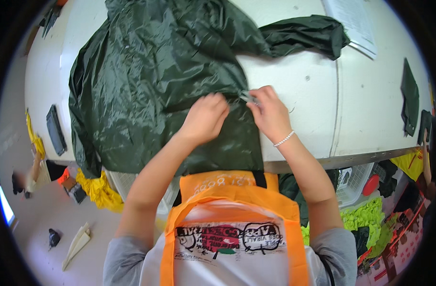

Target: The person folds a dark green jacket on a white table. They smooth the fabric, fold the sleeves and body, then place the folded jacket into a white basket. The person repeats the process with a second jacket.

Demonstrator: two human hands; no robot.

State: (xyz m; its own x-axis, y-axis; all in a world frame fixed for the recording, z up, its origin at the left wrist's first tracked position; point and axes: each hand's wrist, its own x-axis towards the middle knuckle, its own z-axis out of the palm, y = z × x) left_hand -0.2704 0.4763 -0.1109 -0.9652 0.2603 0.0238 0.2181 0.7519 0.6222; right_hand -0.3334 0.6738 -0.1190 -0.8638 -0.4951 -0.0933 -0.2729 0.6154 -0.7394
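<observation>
We see one pale table [294,121] filling most of the view, its far edge cut off. On it, in front of the person, lies one dark green jacket [153,86], its top cut off and two sleeves in view. One orange apron [294,248] carries white marks, and the shirt [194,274] shows black and red lettering upside down to us. Below the table to the right, one white basket [354,186] bears a black-and-white label, partly hidden. The stack of paper [358,28] has print too small for us to read. Of the two hands, the left hand [206,117] pinches the jacket beside a dark slit, fingertips hidden; the right hand [268,112] grips one pair of snips [247,98], blurred, at the slit's end. One beaded bracelet [284,138] circles the right wrist.
</observation>
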